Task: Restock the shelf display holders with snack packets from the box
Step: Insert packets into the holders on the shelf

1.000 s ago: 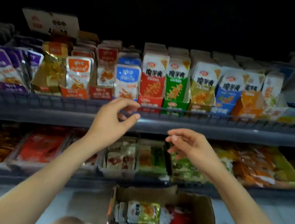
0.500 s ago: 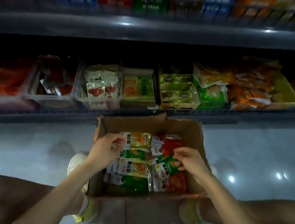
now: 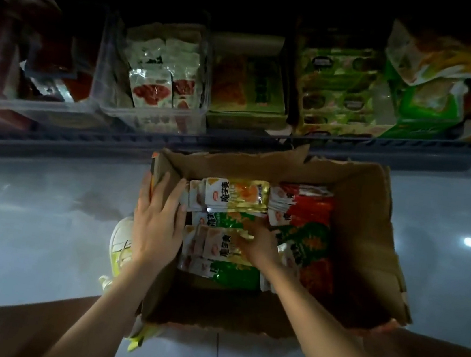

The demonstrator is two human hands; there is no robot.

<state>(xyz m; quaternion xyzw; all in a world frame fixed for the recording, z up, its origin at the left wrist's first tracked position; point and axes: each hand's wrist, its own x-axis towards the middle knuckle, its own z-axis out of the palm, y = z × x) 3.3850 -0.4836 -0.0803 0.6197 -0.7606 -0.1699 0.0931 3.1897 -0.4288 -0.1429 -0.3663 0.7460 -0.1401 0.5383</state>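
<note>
Step in hand: a stack of snack packets is judged to be being picked out of the box (image 3: 368,257) for the holders.
Left hand (image 3: 158,225): laid flat, fingers straight, over the box's left wall near its far-left corner; the box is steadied by it.
Right hand (image 3: 261,247): sunk among the packets, fingers on the right end of the near yellow stack (image 3: 218,245); whether a grip is closed cannot be told.
Packets: yellow and green stacks are packed along the box's left side and red ones (image 3: 309,207) lie toward the middle; the right side is bare cardboard.
Doing it well: the stack should be taken whole, squeezed from both ends and lifted straight up (glossy wrappers probably slide apart easily), with the neighbouring green stack (image 3: 232,274) left undisturbed.
Surface: a pale, glossy floor (image 3: 25,224) carries the box, whose far edge sits just in front of the shelf rail (image 3: 67,136).
Room: dimly lit; a clear holder (image 3: 152,115) of white-and-red packets sits at the shelf's front edge, with cardboard trays to its right.
</note>
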